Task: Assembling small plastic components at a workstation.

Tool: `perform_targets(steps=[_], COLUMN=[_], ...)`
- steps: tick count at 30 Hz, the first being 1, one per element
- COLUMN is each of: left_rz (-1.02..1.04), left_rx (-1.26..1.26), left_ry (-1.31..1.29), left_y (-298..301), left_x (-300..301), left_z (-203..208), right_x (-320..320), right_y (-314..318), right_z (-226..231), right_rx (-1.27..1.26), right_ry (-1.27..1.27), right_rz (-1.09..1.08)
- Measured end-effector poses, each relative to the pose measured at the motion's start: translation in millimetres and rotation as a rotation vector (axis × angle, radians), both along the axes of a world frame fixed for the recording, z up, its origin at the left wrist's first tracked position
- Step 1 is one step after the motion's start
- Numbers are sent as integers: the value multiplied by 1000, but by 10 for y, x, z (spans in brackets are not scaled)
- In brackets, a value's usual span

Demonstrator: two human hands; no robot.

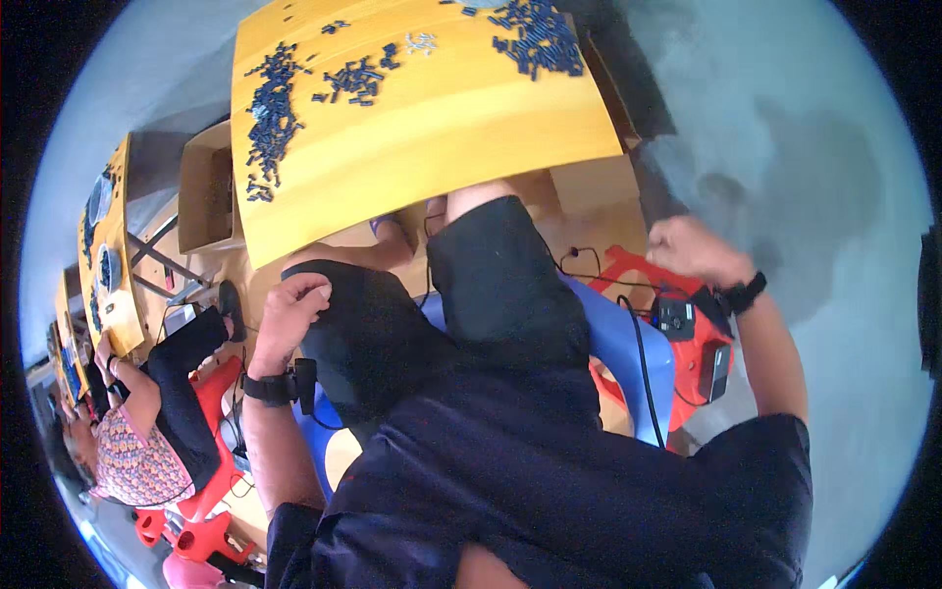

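My left hand (291, 312) hangs beside my left thigh, its fingers curled in and nothing showing between them. Out to the right, my right hand (692, 250) is a loose fist held above a red stool (628, 263), with no object visible in it. Both hands are away from the yellow table (422, 147) in front of me. On that table lie a long heap of small dark cylindrical pieces (272, 123), a smaller middle group of dark pieces (355, 81), a dense dark pile (540, 41) at the far right and a few pale pieces (422, 42).
A black device with cables (675, 316) rests on the red stool. I sit on a blue chair (623, 339). An open cardboard box (206, 191) stands left of the table. Further left, a person in a patterned top (142, 447) sits at another yellow table (116, 265).
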State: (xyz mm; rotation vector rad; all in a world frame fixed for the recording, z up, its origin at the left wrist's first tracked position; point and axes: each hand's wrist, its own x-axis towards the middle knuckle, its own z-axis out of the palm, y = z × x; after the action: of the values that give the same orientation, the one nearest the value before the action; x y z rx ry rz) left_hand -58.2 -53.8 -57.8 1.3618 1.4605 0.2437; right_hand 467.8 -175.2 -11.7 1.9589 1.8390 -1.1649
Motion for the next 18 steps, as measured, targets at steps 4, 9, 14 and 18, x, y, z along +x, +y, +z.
perform_targets(steps=[4, 9, 14, 18], left_rz=[-22, -74, -58, -50], left_rx=[21, 7, -5, -17], left_ry=[21, 54, 56, 27], left_y=[-6, -4, 0, 30], left_x=[33, -8, -27, -42], left_z=[3, -11, -31, -61], right_x=[557, 696, 814, 870], right_y=[122, 493, 835, 1078], right_z=[-133, 300, 515, 567], right_rx=[153, 294, 337, 664], right_ry=[-99, -127, -82, 19], right_rz=[-1, -82, -251, -483])
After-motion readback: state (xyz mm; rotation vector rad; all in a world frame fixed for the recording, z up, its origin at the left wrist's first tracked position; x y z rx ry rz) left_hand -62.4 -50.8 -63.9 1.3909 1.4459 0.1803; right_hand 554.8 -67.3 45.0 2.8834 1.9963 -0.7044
